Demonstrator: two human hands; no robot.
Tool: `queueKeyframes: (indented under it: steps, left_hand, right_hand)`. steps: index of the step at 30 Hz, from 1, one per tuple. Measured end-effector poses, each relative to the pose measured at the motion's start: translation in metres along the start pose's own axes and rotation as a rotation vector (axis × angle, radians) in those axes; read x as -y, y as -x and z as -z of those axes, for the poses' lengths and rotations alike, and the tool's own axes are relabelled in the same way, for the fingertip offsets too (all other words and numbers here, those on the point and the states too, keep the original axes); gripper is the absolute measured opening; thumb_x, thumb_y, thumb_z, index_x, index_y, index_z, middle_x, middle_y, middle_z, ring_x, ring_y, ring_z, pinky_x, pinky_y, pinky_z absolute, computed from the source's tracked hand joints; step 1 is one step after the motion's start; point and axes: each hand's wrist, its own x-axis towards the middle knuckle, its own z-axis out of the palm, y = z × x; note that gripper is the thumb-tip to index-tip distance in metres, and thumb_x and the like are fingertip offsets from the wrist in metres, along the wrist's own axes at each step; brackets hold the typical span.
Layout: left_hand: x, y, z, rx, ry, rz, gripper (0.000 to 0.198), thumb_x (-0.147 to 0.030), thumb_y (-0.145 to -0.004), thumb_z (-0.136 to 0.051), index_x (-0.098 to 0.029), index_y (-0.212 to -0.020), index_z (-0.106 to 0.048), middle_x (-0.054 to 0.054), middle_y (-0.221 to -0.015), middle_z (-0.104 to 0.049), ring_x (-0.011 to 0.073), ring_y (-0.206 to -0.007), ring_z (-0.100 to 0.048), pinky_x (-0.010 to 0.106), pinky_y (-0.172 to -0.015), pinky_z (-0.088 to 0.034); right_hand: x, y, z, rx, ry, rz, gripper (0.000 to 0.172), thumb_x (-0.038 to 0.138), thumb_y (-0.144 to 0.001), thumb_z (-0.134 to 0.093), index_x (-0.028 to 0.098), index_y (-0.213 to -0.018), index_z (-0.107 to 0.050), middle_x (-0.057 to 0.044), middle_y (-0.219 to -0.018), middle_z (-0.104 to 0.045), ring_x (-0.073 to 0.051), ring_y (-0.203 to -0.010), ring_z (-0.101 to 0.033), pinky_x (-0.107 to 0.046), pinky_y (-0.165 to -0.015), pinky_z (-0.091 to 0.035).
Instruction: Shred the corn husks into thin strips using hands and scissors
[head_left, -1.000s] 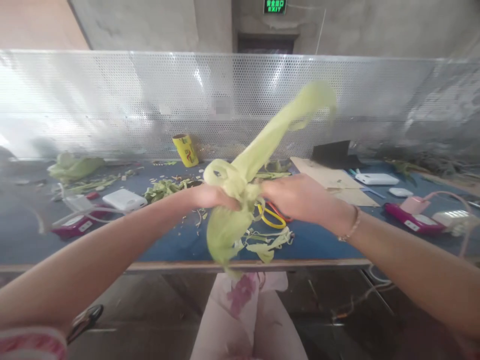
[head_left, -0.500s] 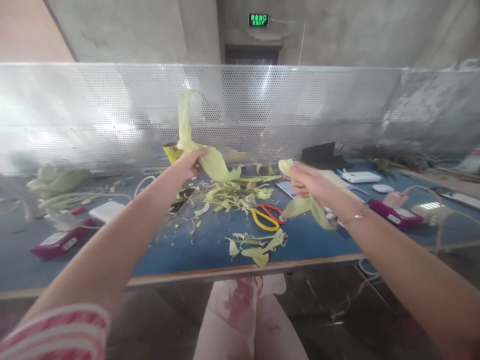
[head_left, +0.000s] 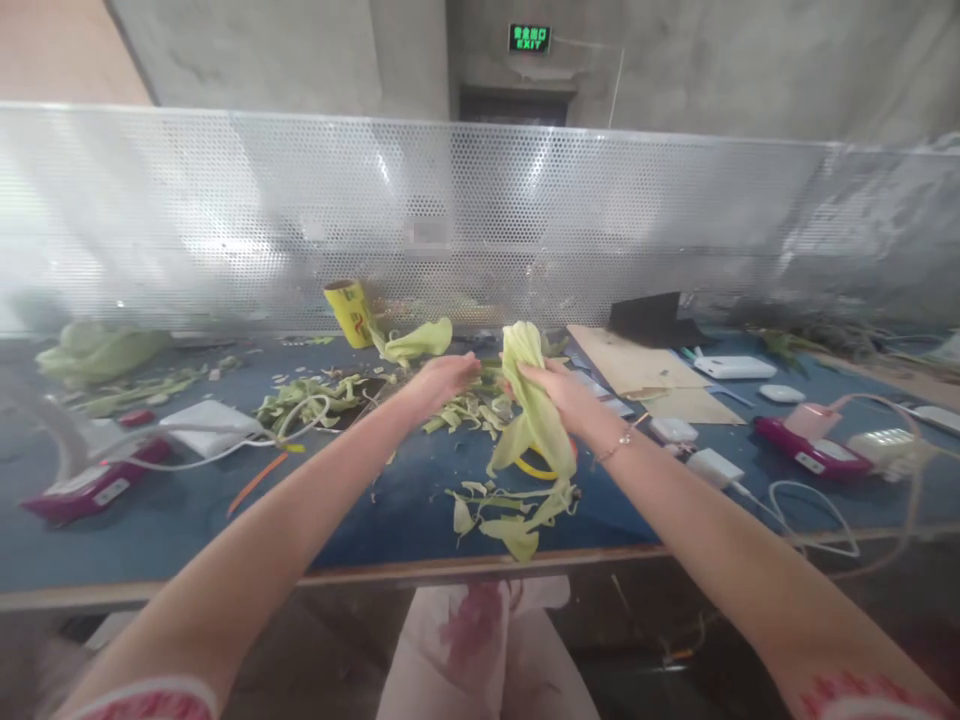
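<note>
Held in the right hand (head_left: 553,393), up over the blue, flat table (head_left: 360,525): a long, pale green, floppy bunch of leaves (head_left: 546,430), gripped around the upper part, with loose ends hanging in front of a yellow, curved plastic loop (head_left: 534,470). Close by but not touching the bunch: the left hand (head_left: 441,385), fingers near together; cannot tell if pinching any small bit. Likely very light, soft and bendy, maybe a little wet and slippery, and easy to rip or squash. Best to hold by the thick, whiter top, with a gentle squeeze, not by the thin, wrinkly tips, so quick to tear.
</note>
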Motion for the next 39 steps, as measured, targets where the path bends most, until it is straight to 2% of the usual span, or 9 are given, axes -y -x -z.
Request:
queueKeyframes:
  steps: [4, 8, 14, 17, 20, 23, 27, 32, 39]
  left_hand:
    - [0.009, 0.025, -0.011, 0.141, -0.269, -0.094, 0.034, -0.035, -0.064, -0.073, -0.013, -0.09, -0.068, 0.009, -0.091, -0.07, 0.0172, -0.085, -0.063, 0.027, -0.079, -0.046]
    - [0.009, 0.03, -0.009, 0.034, -0.371, -0.181, 0.028, -0.036, -0.065, -0.071, -0.014, -0.082, -0.068, 0.004, -0.075, -0.068, 0.0133, -0.065, -0.061, 0.023, -0.062, -0.047]
    - [0.011, 0.03, 0.001, 0.027, -0.11, -0.038, 0.022, -0.027, -0.063, -0.074, -0.012, -0.077, -0.067, 0.007, -0.071, -0.068, 0.0144, -0.063, -0.064, 0.026, -0.063, -0.053]
    - [0.014, 0.029, 0.004, -0.01, -0.041, 0.022, 0.017, -0.019, -0.063, -0.073, -0.01, -0.076, -0.067, 0.009, -0.071, -0.068, 0.0153, -0.063, -0.065, 0.026, -0.062, -0.054]
    - [0.017, 0.026, 0.007, -0.112, 0.026, 0.058, 0.011, -0.012, -0.065, -0.069, -0.008, -0.075, -0.066, 0.009, -0.069, -0.068, 0.0151, -0.061, -0.064, 0.027, -0.062, -0.055]
    - [0.019, 0.024, 0.009, -0.209, 0.073, 0.06, 0.007, -0.009, -0.067, -0.065, -0.008, -0.073, -0.065, 0.009, -0.069, -0.068, 0.0134, -0.058, -0.063, 0.024, -0.059, -0.054]
    - [0.022, 0.026, 0.009, -0.238, 0.106, 0.06, 0.005, -0.011, -0.069, -0.062, -0.01, -0.074, -0.063, 0.006, -0.065, -0.066, 0.0121, -0.054, -0.061, 0.023, -0.054, -0.052]
    - [0.027, 0.031, 0.004, -0.156, 0.092, 0.057, 0.011, -0.019, -0.07, -0.062, -0.013, -0.079, -0.061, 0.003, -0.063, -0.065, 0.0145, -0.056, -0.062, 0.026, -0.053, -0.051]
    - [0.03, 0.033, 0.002, -0.151, 0.049, 0.04, 0.019, -0.024, -0.068, -0.066, -0.014, -0.082, -0.062, 0.003, -0.068, -0.066, 0.0141, -0.056, -0.061, 0.026, -0.053, -0.05]
  right_hand:
    - [-0.022, -0.017, -0.012, -0.054, 0.229, 0.083, 0.025, 0.035, -0.072, -0.064, 0.016, -0.087, -0.061, -0.003, -0.071, -0.064, -0.015, -0.06, -0.058, -0.029, -0.056, -0.05]
    - [-0.035, -0.03, -0.019, -0.06, 0.391, 0.273, 0.031, 0.035, -0.069, -0.065, 0.018, -0.095, -0.061, -0.004, -0.092, -0.066, -0.017, -0.078, -0.06, -0.03, -0.07, -0.05]
    - [-0.04, -0.036, -0.004, 0.128, 0.346, 0.213, 0.03, 0.032, -0.072, -0.062, 0.018, -0.097, -0.057, -0.005, -0.092, -0.064, -0.017, -0.082, -0.06, -0.033, -0.077, -0.049]
    - [-0.046, -0.038, 0.007, 0.023, 0.496, 0.275, 0.034, 0.034, -0.075, -0.059, 0.019, -0.105, -0.054, -0.006, -0.097, -0.061, -0.017, -0.083, -0.059, -0.034, -0.078, -0.049]
    - [-0.05, -0.034, 0.016, -0.104, 0.799, 0.477, 0.045, 0.027, -0.075, -0.057, 0.02, -0.119, -0.047, -0.01, -0.113, -0.051, -0.018, -0.089, -0.056, -0.037, -0.079, -0.05]
    - [-0.047, -0.025, 0.021, 0.118, 1.116, 0.731, 0.048, 0.014, -0.076, -0.05, 0.022, -0.123, -0.048, -0.012, -0.123, -0.045, -0.022, -0.114, -0.046, -0.042, -0.094, -0.043]
    - [-0.043, -0.015, 0.017, 0.445, 1.358, 0.845, 0.052, 0.016, -0.077, -0.052, 0.025, -0.128, -0.048, -0.012, -0.136, -0.038, -0.026, -0.128, -0.032, -0.05, -0.105, -0.028]
    - [-0.044, -0.01, 0.005, 0.496, 1.381, 0.898, 0.048, 0.022, -0.08, -0.051, 0.026, -0.128, -0.05, -0.011, -0.136, -0.041, -0.025, -0.127, -0.034, -0.052, -0.104, -0.027]
    - [-0.041, -0.004, 0.008, 0.597, 1.346, 0.787, 0.062, 0.012, -0.076, -0.049, 0.024, -0.136, -0.04, -0.009, -0.142, -0.035, -0.023, -0.131, -0.027, -0.049, -0.108, -0.025]
